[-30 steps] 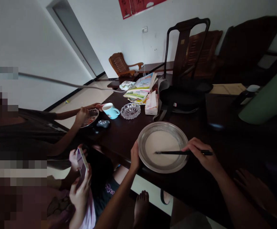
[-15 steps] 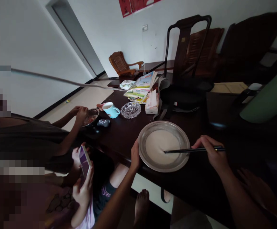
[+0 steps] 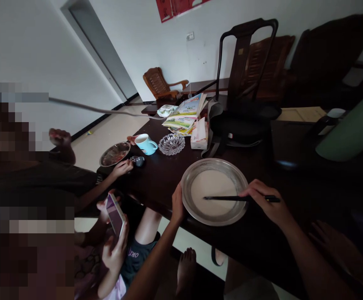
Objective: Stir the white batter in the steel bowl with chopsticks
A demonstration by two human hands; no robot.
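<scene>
A wide metal bowl point(image 3: 189, 208) rests on the dark table, with a pale, creamy batter point(image 3: 212, 183) inside. My left hand point(image 3: 177, 203) grips the bowl's left rim. In my right hand point(image 3: 265, 199) is a pair of dark chopsticks point(image 3: 223, 198), held low and nearly level across the bowl's right rim. Their tips dip into the batter left of its middle. The fingers of my right hand are closed around the sticks.
Beyond the bowl stand a glass dish point(image 3: 171, 144), a tissue pack point(image 3: 199, 135), a blue mug point(image 3: 146, 144) and stacked booklets point(image 3: 186, 112). A black bag point(image 3: 237, 129) lies behind. At left, one person sits by another metal bowl point(image 3: 104, 162); another holds a phone point(image 3: 116, 216).
My right hand has moved left, carrying the chopstick tips leftward through the batter. The person at left has taken their hands from the other bowl, one raised, one reaching toward the dark controller-like object.
</scene>
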